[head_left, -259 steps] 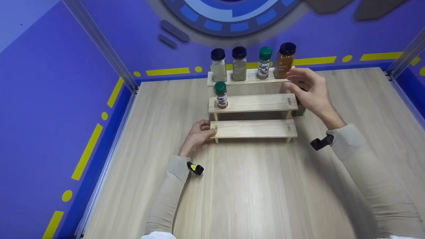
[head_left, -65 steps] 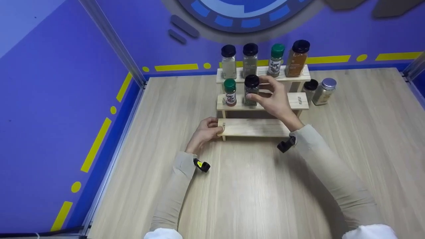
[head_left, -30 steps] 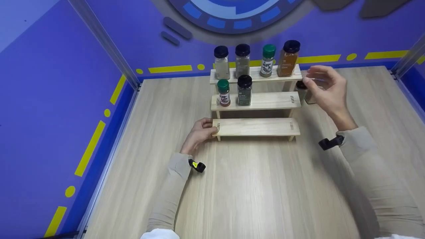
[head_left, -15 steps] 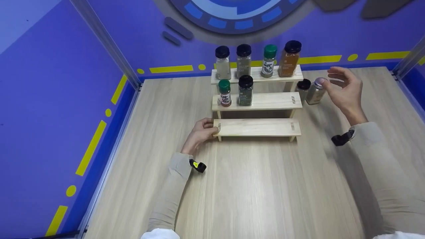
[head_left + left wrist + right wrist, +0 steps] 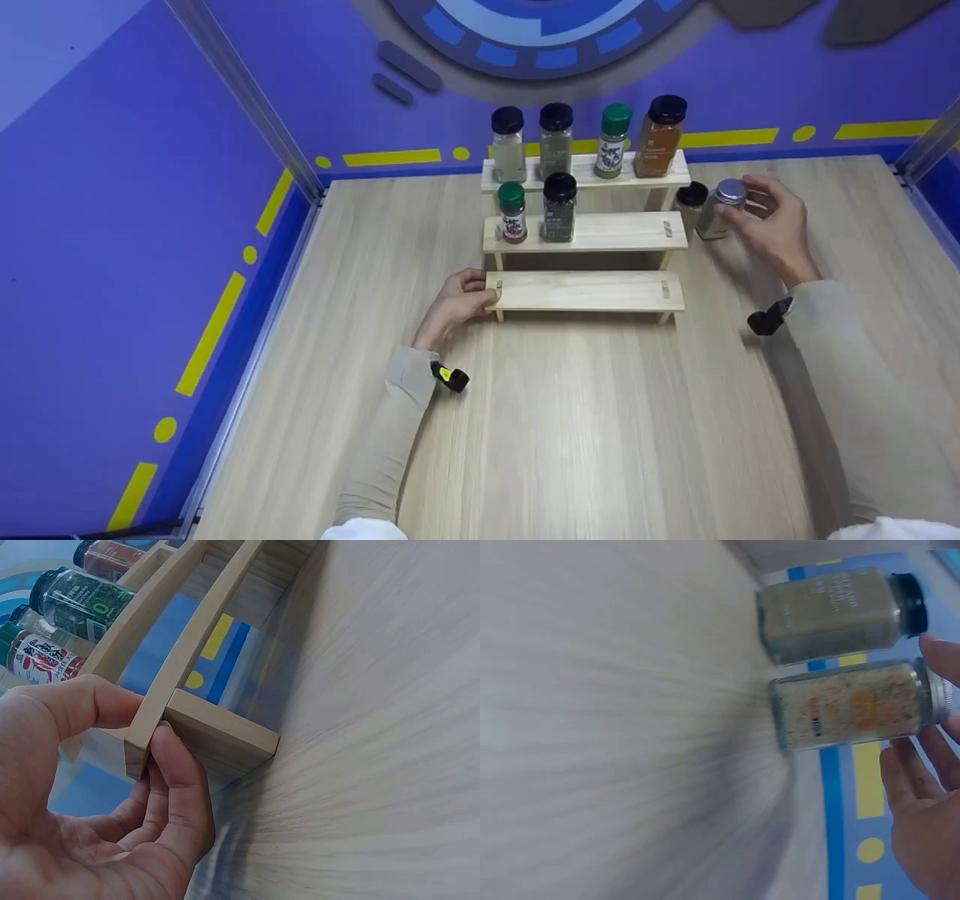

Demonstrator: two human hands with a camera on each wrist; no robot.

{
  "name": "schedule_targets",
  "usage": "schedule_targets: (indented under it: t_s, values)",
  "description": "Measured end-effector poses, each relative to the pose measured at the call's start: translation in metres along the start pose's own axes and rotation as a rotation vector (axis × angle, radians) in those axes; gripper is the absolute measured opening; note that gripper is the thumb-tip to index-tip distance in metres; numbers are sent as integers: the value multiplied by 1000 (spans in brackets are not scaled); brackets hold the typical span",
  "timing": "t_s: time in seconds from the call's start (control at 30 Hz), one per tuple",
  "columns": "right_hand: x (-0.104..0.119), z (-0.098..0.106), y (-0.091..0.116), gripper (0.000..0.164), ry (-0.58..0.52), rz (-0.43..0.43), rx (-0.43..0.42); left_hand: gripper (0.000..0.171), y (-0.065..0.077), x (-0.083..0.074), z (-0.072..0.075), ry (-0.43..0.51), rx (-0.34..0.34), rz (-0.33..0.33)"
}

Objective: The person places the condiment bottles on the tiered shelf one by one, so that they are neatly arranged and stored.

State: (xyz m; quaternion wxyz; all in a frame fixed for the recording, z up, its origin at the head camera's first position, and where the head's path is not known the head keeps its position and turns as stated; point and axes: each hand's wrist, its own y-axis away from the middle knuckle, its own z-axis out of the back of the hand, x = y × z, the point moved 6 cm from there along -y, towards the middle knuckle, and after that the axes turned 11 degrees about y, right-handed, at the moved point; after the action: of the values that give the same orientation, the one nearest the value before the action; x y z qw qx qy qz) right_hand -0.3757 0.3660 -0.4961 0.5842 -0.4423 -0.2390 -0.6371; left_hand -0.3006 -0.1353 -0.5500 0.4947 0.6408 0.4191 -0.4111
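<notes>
My left hand (image 5: 455,304) pinches the left end of the lowest step of a three-tier wooden rack (image 5: 589,291); the left wrist view shows thumb and fingers on its board end. On the right, my right hand (image 5: 776,229) has thumb and fingers around the silver-capped spice jar (image 5: 847,709), close at its cap. This jar stands upright on the table, filled with pale, speckled seasoning. Right beside it stands a black-capped spice jar (image 5: 829,615) of greyish powder. The middle step bears a small green-capped jar (image 5: 513,214) and a black-capped jar of dark green herbs (image 5: 559,210).
Along the top step stand a black-capped pale jar (image 5: 508,146), a black-capped grey-green jar (image 5: 556,142), a green-capped jar (image 5: 612,142) and an orange-brown jar (image 5: 660,139). A blue wall (image 5: 420,127) rises behind the wooden table (image 5: 570,420).
My right hand set the dark herb jar on the middle step, let go, and moved right to the silver-capped jar, closing in around its cap. My left hand stays on the rack.
</notes>
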Motion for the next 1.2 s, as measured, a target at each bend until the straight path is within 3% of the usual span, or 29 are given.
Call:
schedule_targets:
  t_s: [0.2, 0.47, 0.8, 1.03, 1.2]
  values:
    - [-18, -4, -1, 68, 69, -26, 68, 40, -1, 1, -3, -24, 3, -1]
    - [-27, -5, 1, 68, 60, -38, 104, 42, -1, 3, -6, -27, -5, 2]
    - [-24, -8, 0, 64, 9, -80, 57, 45, 0, 3, -3, -12, -6, 7]
    - [-20, -10, 1, 66, 56, -108, 18, 45, 0, 1, -1, -2, -6, 3]
    - [-9, -9, 1, 65, 31, -89, 3, 41, 0, 0, 1, 10, -11, 3]
